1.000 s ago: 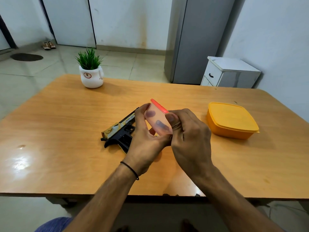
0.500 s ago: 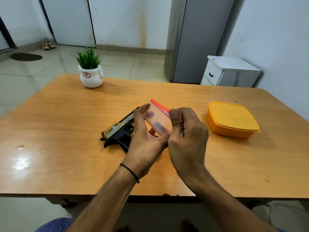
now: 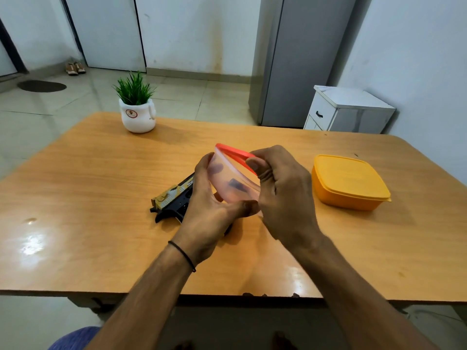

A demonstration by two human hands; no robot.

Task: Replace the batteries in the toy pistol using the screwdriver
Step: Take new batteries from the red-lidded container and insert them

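Left hand (image 3: 209,210) cups the little clear tub (image 3: 232,180) steady so the right hand (image 3: 283,188) can pinch its red lid (image 3: 236,154) and peel it off; pistol (image 3: 174,198) waits on the table (image 3: 101,185).

A glossy wood-look table (image 3: 101,198) throws back glare at lower left; at centre, a frosted translucent plastic tub (image 3: 231,181) with a red lid (image 3: 236,154); at right, a matt yellow plastic box (image 3: 350,183).
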